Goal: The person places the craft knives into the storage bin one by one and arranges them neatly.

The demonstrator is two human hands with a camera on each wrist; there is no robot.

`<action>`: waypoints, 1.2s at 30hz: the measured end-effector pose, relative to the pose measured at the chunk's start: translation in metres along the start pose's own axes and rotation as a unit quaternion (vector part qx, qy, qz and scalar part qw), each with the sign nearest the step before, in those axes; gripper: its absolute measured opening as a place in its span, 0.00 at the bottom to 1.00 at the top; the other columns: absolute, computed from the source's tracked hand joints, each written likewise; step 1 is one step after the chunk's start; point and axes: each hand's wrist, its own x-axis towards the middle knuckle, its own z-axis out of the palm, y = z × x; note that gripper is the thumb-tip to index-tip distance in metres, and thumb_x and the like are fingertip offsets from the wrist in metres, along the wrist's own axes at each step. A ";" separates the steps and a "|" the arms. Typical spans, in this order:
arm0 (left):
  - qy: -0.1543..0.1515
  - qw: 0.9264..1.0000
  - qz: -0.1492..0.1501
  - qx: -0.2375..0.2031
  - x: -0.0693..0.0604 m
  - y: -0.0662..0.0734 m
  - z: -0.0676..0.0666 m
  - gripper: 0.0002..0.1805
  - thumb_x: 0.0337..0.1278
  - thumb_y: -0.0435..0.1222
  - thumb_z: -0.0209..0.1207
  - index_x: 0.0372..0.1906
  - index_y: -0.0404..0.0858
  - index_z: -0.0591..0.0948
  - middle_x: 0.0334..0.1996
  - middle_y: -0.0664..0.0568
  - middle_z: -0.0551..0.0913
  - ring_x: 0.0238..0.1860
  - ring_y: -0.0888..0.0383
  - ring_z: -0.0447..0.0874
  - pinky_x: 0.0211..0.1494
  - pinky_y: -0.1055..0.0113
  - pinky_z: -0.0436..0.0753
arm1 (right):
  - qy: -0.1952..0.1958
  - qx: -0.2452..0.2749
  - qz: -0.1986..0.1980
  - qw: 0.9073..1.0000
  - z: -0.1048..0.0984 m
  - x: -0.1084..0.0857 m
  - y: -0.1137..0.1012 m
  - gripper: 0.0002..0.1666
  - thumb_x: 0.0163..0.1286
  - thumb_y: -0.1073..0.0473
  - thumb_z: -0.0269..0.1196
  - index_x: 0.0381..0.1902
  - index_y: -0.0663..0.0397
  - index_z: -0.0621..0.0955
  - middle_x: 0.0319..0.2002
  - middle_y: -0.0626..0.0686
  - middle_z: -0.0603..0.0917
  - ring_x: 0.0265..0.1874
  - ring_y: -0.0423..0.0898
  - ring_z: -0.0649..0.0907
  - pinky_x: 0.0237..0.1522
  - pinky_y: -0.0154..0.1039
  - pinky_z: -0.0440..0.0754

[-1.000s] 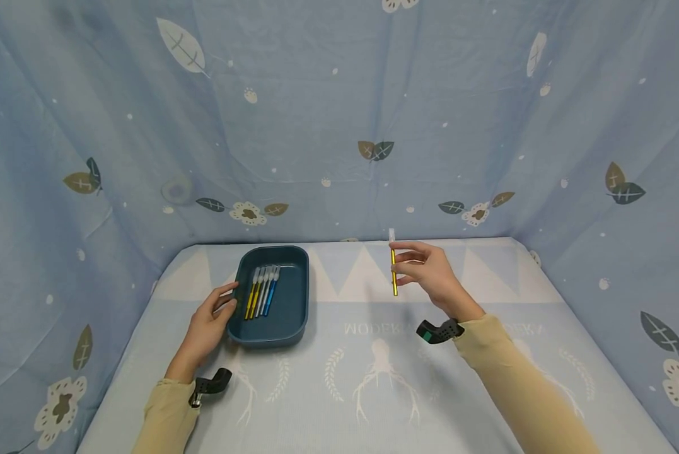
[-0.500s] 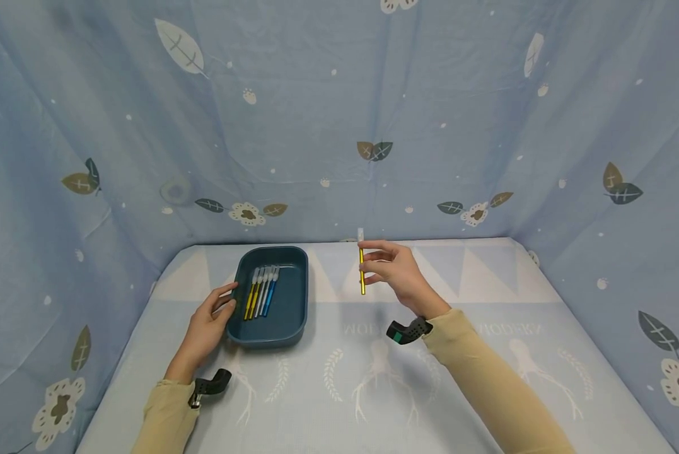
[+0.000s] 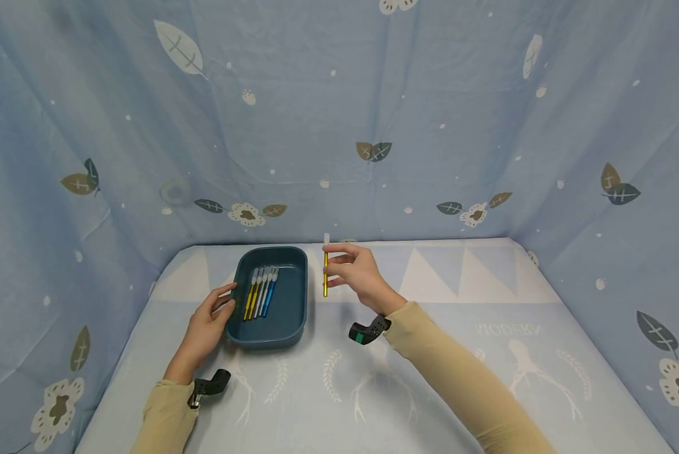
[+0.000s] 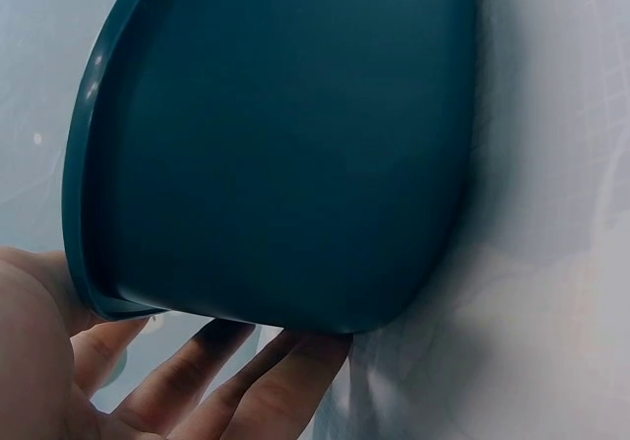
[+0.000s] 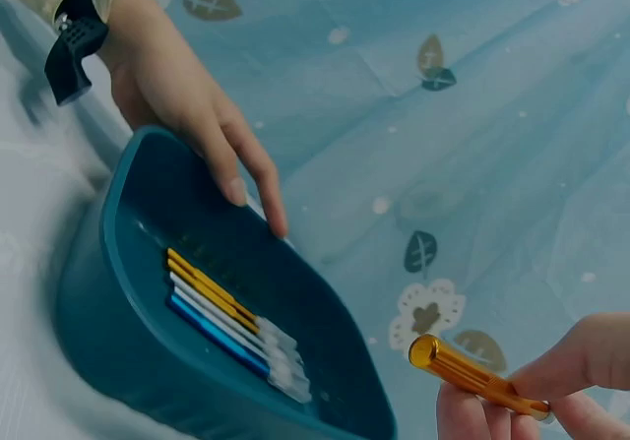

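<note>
My right hand [image 3: 357, 270] pinches a slim gold metallic pen-like stick [image 3: 325, 277] with a clear cap. It is held upright, cap up, just right of the dark teal tray [image 3: 295, 334]; its exact kind does not show. At the tray's left side, my left hand [image 3: 205, 325] holds the rim. The left wrist view has its fingers [image 4: 281, 391] against the tray's outer wall, below the lip. Inside the tray, several similar capped sticks [image 3: 260, 293] in gold, silver and blue lie side by side, caps pointing to the far end.
The tray stands on a table with a pale patterned cloth [image 3: 339, 403]. A blue patterned curtain [image 3: 339, 126] rises behind the table and on both sides. A black strap device sits on each wrist, such as the right wrist device [image 3: 367, 331].
My right hand has moved left with the gold stick, from the right part of the table to close beside the tray. The left hand and tray have stayed in place.
</note>
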 end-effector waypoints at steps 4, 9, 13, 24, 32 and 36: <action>-0.001 1.000 0.000 0.003 0.000 0.001 0.000 0.29 0.92 0.41 0.49 0.87 0.45 0.62 0.82 0.30 0.63 0.79 0.24 0.63 0.77 0.28 0.66 | -0.005 0.006 0.013 1.000 0.014 0.007 0.001 0.27 0.72 0.75 0.68 0.68 0.61 0.85 0.48 0.61 0.84 0.39 0.49 0.89 0.45 0.52 0.94; 0.003 1.000 -0.002 0.007 0.000 0.002 0.000 0.29 0.92 0.42 0.49 0.87 0.46 0.62 0.82 0.31 0.63 0.79 0.24 0.63 0.77 0.27 0.66 | -0.003 0.007 0.031 1.000 0.029 0.018 0.002 0.27 0.70 0.75 0.66 0.67 0.61 0.85 0.49 0.62 0.85 0.39 0.50 0.89 0.43 0.50 0.94; 0.003 1.000 -0.002 0.007 0.001 0.001 0.000 0.29 0.92 0.43 0.49 0.87 0.46 0.62 0.82 0.31 0.64 0.79 0.25 0.63 0.77 0.27 0.66 | 0.003 0.003 0.039 0.999 0.038 0.025 0.005 0.26 0.70 0.75 0.65 0.66 0.61 0.85 0.51 0.65 0.86 0.37 0.51 0.89 0.46 0.56 0.93; 0.005 1.000 -0.004 0.005 0.001 0.000 0.001 0.29 0.92 0.42 0.49 0.87 0.45 0.63 0.82 0.30 0.64 0.79 0.25 0.64 0.77 0.28 0.66 | 0.019 -0.009 0.051 0.998 0.065 0.035 0.011 0.22 0.70 0.75 0.66 0.61 0.63 0.87 0.43 0.62 0.89 0.37 0.55 0.90 0.45 0.57 0.93; 0.004 1.000 0.001 0.005 0.000 0.000 0.000 0.30 0.92 0.44 0.49 0.87 0.45 0.62 0.82 0.30 0.64 0.79 0.24 0.63 0.77 0.27 0.67 | 0.031 -0.042 0.071 0.996 0.085 0.045 0.017 0.21 0.71 0.74 0.69 0.59 0.60 0.88 0.39 0.58 0.89 0.34 0.52 0.89 0.47 0.61 0.92; 0.001 1.000 0.006 0.004 0.000 0.001 0.000 0.30 0.92 0.43 0.49 0.87 0.44 0.62 0.82 0.30 0.63 0.79 0.24 0.63 0.77 0.27 0.67 | 0.040 -0.063 0.075 0.994 0.094 0.049 0.023 0.19 0.72 0.73 0.70 0.58 0.60 0.89 0.40 0.57 0.88 0.33 0.56 0.90 0.42 0.56 0.94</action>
